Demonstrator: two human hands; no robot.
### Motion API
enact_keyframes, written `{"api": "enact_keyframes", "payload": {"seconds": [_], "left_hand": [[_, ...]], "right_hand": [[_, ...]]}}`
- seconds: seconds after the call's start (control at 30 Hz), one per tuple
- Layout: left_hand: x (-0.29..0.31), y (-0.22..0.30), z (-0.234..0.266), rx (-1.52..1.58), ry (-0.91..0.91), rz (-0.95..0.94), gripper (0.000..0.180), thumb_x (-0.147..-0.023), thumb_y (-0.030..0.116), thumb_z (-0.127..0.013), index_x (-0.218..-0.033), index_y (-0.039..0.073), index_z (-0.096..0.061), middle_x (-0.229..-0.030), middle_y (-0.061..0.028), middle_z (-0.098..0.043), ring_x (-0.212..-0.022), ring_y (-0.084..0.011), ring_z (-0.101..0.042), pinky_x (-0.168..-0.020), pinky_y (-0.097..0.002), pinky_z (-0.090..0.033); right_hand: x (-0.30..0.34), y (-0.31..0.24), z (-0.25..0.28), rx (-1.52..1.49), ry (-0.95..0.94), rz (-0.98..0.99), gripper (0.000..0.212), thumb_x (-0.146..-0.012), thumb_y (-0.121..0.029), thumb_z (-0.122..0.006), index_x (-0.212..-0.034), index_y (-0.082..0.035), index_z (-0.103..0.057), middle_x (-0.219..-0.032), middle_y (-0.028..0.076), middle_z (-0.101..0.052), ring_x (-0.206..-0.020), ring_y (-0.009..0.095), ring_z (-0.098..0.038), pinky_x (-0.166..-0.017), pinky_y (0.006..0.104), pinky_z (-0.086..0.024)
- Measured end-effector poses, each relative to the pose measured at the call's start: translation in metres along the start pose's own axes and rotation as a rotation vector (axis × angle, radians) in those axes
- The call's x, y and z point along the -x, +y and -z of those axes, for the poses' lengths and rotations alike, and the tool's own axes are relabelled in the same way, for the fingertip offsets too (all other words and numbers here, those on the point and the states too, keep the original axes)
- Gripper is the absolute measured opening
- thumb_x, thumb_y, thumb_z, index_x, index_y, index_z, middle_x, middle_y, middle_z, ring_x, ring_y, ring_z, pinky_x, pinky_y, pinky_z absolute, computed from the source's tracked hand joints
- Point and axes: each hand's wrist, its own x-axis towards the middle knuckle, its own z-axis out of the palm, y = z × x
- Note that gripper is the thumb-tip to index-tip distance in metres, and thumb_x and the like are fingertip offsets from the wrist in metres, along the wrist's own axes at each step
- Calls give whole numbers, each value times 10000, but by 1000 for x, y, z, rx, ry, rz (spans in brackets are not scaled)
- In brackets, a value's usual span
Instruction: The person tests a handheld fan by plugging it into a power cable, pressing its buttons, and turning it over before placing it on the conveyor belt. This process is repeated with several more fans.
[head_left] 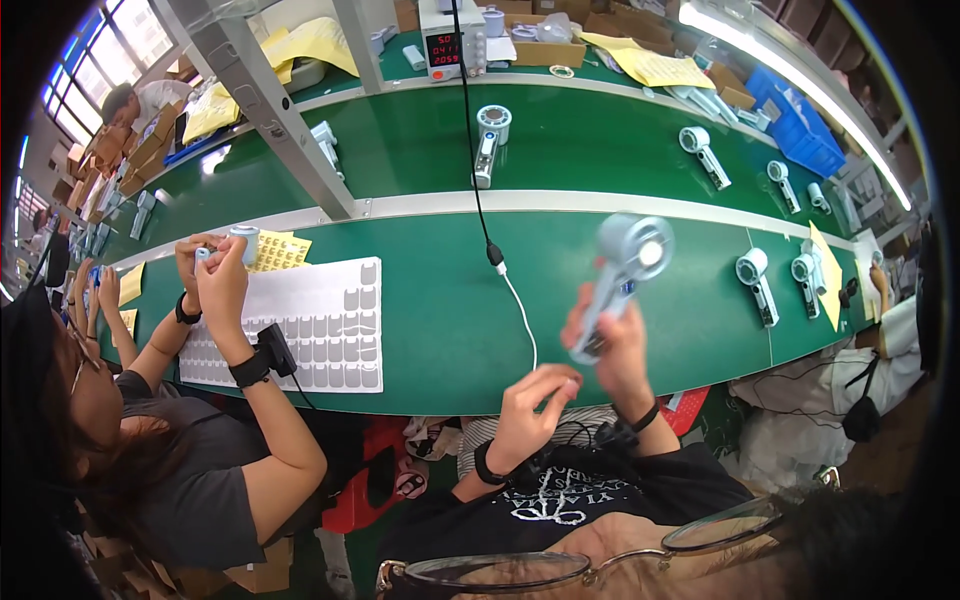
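Note:
A light blue handheld fan (607, 290) is in my right hand (622, 350), raised above the near edge of the bench. My fingers wrap its handle, and its round head points up and away, slightly blurred. My left hand (528, 420) is closed in a pinch at the bench edge, left of and lower than the fan. A white cable (520, 310) runs down from a black connector (494, 254) into the fingers of that hand; its end is hidden there. Fan and cable are apart.
More handheld fans lie on the green bench (440, 300), including one at the right (757, 285) and one beyond the metal rail (492, 140). A power supply (452, 45) stands at the back. At left, a co-worker's hands (215, 275) work over a white sticker sheet (330, 330).

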Motion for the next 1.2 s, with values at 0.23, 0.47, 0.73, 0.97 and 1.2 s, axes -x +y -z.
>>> {"api": "enact_keyframes", "payload": {"seconds": [0.23,0.47,0.73,0.97,1.2], "left_hand": [[1,-5,15,-21,29,23,85,-880,5,-604,-904,-59,-654,-891,-125,-677,-754,-189,-653,-686,-276,-518],[-6,-1,8,-106,93,-33,106,-910,29,-589,-913,-60,-647,-875,-122,-673,-732,-185,-651,-673,-279,-517],[-6,2,17,-165,158,-21,113,-913,44,-593,-899,-58,-640,-857,-123,-671,-734,-191,-652,-665,-284,-516],[-11,-6,20,-144,194,-2,112,-910,40,-594,-885,-60,-637,-843,-124,-671,-723,-193,-648,-660,-283,-513],[-15,-7,19,-129,187,8,107,-908,30,-592,-873,-62,-633,-831,-124,-669,-707,-187,-641,-660,-284,-510]], "right_hand": [[-77,-72,56,1130,-14,469,653,-825,-114,-648,-1389,-65,-322,-1090,60,-528,-860,180,-579,-695,299,-490],[-221,-77,126,1622,-7,78,557,-753,-169,-708,-1200,-52,-397,-989,217,-618,-853,342,-633,-757,399,-492],[-299,-19,210,1557,371,332,563,-817,-167,-670,-1263,-28,-357,-1146,285,-539,-1039,411,-577,-872,447,-470],[-297,-22,231,1429,287,457,585,-860,-130,-621,-1328,16,-303,-1244,300,-449,-1123,408,-521,-943,424,-436],[-291,-28,229,1365,226,359,568,-865,-117,-623,-1326,18,-321,-1218,275,-473,-1140,394,-507,-971,405,-414]]}}
